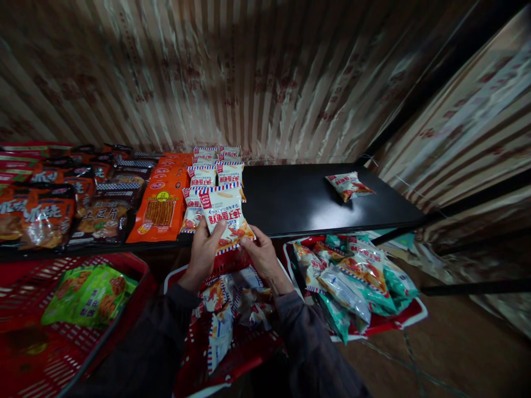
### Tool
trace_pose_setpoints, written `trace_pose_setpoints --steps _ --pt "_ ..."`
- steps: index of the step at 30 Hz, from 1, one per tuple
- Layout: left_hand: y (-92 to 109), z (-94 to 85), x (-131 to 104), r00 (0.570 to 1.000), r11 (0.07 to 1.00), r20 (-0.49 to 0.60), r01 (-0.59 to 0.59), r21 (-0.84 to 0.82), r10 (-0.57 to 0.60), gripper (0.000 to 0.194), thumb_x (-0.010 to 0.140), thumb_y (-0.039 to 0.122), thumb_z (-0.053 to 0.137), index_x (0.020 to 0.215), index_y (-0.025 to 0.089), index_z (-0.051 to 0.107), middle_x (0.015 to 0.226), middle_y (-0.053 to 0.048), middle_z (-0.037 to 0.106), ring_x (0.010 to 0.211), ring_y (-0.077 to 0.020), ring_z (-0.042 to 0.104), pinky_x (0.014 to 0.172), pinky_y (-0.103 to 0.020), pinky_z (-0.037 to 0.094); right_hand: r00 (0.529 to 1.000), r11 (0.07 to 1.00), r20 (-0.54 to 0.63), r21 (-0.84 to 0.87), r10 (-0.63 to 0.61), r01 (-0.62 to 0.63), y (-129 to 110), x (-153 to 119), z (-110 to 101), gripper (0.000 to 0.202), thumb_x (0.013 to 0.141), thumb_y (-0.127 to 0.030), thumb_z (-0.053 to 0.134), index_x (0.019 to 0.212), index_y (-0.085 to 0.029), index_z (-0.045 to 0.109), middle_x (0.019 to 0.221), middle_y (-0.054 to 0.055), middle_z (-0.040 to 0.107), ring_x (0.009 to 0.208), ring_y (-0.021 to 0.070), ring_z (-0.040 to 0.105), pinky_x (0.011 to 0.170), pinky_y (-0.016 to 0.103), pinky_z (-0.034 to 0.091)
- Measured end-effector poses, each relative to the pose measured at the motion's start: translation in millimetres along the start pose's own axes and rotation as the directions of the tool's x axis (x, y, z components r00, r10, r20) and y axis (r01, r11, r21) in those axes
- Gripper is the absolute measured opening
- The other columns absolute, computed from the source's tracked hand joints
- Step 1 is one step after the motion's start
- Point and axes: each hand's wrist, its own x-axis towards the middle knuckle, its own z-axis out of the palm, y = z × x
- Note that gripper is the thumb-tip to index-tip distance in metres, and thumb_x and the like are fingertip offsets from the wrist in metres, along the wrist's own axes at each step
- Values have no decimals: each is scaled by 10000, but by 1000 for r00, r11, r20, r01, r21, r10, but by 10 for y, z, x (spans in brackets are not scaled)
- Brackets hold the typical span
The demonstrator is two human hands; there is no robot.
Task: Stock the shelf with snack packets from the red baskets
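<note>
Between both hands I hold a white snack bag (pixel 224 213) with a red-and-blue striped edge, just in front of the black shelf (pixel 286 204). My left hand (pixel 204 251) grips its lower left side, thumb on the front. At the lower right corner, my right hand (pixel 263 255) pinches it. Behind the held bag, matching snack bags (pixel 203 176) stand in two columns on the shelf. Below my hands is a red basket (pixel 253 354) with several similar bags (pixel 222 320) in it. One more such bag (pixel 348 185) lies alone farther right on the shelf.
Orange snack packs (pixel 160 202) and dark snack bags (pixel 102 213) line the shelf's left part. A red basket (pixel 136 271) with green packs (pixel 91 293) sits lower left; another basket (pixel 417 318) with white and teal bags is at right. A black post (pixel 409 105) and striped curtain (pixel 257 77) bound the shelf.
</note>
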Motion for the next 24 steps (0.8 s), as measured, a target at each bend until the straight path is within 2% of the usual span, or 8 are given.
trace_pose_setpoints --steps 7,12,16,20,24 --pt "73 5 -9 999 995 -8 36 -93 -37 380 775 380 691 1093 199 586 1143 -81 688 1019 -235 657 890 -363 511 1000 999 2 31 8 -8 -67 -29 55 384 650 -358 797 999 -240 690 887 0 734 752 189 659 771 340 535" --pt "215 -17 39 1000 994 -14 -15 -106 13 491 730 356 735 1168 202 575 1132 -82 699 1041 -242 654 915 -366 505 1000 1000 5 11 17 -17 -48 -39 33 399 624 -358 812 984 -227 701 904 4 743 790 201 669 803 351 529" --pt "318 -53 72 993 981 -83 66 -184 -83 536 661 369 783 1124 155 618 1028 -98 730 961 -272 683 879 -403 530 998 999 47 4 40 -40 -20 -47 11 364 632 -340 815 965 -230 718 897 -2 747 766 186 671 770 327 525" --pt "374 -87 99 979 966 -131 123 -229 -156 552 573 303 836 1068 146 650 892 -78 753 855 -273 705 833 -421 548 994 997 72 10 77 -78 -11 -58 25 347 631 -332 821 951 -238 724 871 -13 750 726 164 669 735 296 522" --pt "416 -84 104 970 956 -154 146 -256 -190 497 584 290 825 1029 140 663 873 -76 754 866 -269 706 838 -410 548 993 995 52 -1 104 -104 0 -60 47 369 607 -339 830 937 -226 713 847 -11 745 726 173 665 711 295 529"
